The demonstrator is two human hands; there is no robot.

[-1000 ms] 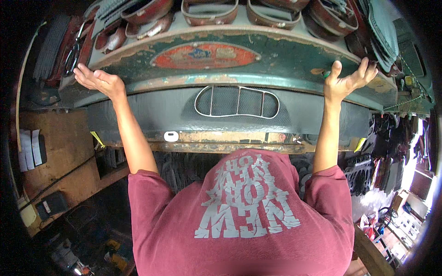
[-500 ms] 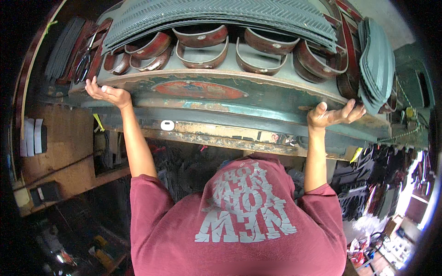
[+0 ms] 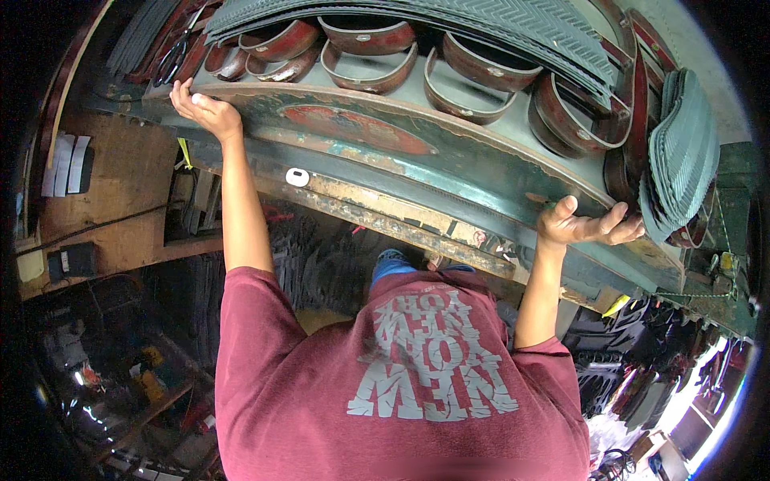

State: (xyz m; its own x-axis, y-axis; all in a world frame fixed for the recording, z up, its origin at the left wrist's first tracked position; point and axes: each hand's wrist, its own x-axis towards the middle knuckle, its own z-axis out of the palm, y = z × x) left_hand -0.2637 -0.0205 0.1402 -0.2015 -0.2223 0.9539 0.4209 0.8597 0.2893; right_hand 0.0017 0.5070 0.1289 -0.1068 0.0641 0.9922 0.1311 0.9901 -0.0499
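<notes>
My left hand [image 3: 208,112] rests at the left end of a worn green metal ledge [image 3: 497,164], fingers stretched out along its upper edge. Toward the ledge's right end, my right hand [image 3: 585,224] is palm up, its thumb raised and its slightly bent fingers apart, with nothing in them. Those fingers lie close beside a stack of grey ribbed sole-shaped pieces [image 3: 682,152]. Behind the ledge stand several curved reddish-brown metal bands [image 3: 369,72], under a long stack of grey herringbone-patterned sheets [image 3: 425,12]. A black-handled tool, perhaps scissors [image 3: 170,62], lies just beyond my left hand.
A small white rounded case [image 3: 297,177] sits on the lower ledge in front. More dark sheets [image 3: 140,40] are stacked at the far left. Dark pieces hang at the right [image 3: 642,345]. A wooden panel [image 3: 120,160] stands on the left.
The view has tilted, so the ledge now slopes down to the right and more of my legs shows. Both hands stay at about the same places along the ledge.
</notes>
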